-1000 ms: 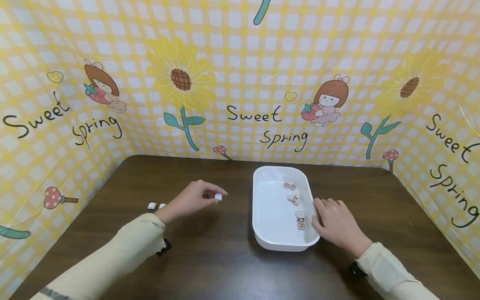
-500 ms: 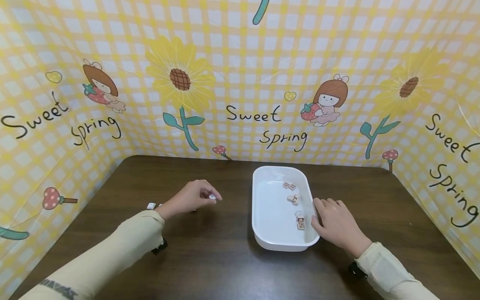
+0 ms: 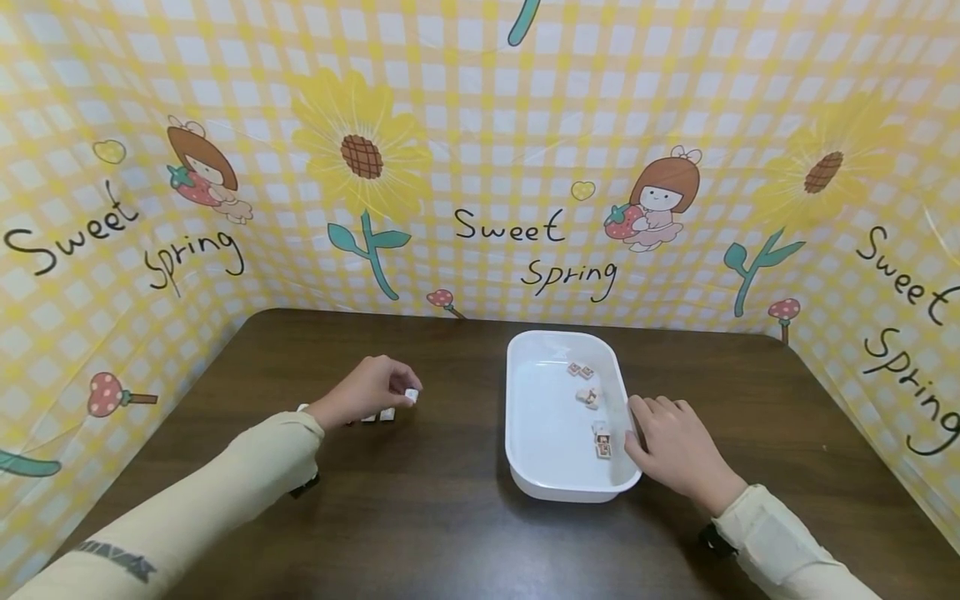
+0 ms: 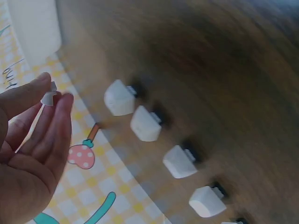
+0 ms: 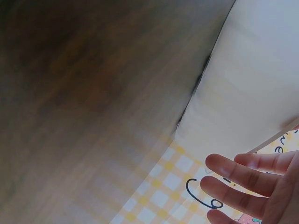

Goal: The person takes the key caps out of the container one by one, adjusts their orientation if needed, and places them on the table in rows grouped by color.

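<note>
My left hand pinches a small white keycap between thumb and fingertips, just above the table at left. In the left wrist view the held keycap shows at the fingertips. A row of white keycaps, each with a small black part beneath it, stands on the table near that hand; the wrist hides part of this row in the head view. My right hand rests at the right rim of a white tray. Its fingers look relaxed beside the tray's outer wall.
Inside the tray, several small pale and brown pieces lie along the right side. The dark brown table ends at a yellow checked cloth that rises behind it and at both sides.
My left hand has drawn back leftward with the keycap, over the row's right end. More keycaps show below the hand. The right hand stays at the tray.
</note>
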`<state>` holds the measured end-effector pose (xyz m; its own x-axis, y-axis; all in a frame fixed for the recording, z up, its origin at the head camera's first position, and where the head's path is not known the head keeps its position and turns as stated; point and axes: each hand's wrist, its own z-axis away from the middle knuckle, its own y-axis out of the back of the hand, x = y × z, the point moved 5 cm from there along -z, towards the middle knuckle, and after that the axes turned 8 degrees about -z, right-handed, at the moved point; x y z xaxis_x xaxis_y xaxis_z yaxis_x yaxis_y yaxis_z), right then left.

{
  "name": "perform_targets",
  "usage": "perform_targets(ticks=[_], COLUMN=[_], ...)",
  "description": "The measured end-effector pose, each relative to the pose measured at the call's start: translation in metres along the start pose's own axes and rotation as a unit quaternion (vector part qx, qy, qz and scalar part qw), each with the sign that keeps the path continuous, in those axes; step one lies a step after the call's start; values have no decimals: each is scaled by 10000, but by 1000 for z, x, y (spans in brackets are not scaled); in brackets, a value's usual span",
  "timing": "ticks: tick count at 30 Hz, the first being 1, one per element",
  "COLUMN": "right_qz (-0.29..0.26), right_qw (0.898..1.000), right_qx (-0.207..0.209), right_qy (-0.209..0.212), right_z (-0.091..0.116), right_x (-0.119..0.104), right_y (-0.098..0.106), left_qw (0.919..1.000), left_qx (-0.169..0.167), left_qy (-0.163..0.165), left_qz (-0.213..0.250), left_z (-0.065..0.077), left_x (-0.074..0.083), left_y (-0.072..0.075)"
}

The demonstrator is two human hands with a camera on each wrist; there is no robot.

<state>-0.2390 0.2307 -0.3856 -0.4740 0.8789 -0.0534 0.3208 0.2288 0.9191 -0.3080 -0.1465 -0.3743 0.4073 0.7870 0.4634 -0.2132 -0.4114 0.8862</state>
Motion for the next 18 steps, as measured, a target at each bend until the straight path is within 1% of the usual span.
perform_targets(ticks=[5, 9, 13, 18], right_qz=[0, 6, 6, 14], right_qw=[10000, 10000, 10000, 10000], right_qx=[33, 26, -15, -73], right_qy=[27, 30, 2, -39], right_z=[0, 0, 0, -1], right_x=[0, -1, -1, -1], right_y=[1, 1, 1, 1], left_qw=[9993, 9972, 9953, 9939], left_qx=[-40, -29, -26, 22], left_qy=[40, 216, 343, 321], left_qz=[-377, -712, -908, -1057], left_z=[-2, -3, -3, -4], left_x=[-8, -11, -12, -11], left_y=[-8, -14, -17, -20])
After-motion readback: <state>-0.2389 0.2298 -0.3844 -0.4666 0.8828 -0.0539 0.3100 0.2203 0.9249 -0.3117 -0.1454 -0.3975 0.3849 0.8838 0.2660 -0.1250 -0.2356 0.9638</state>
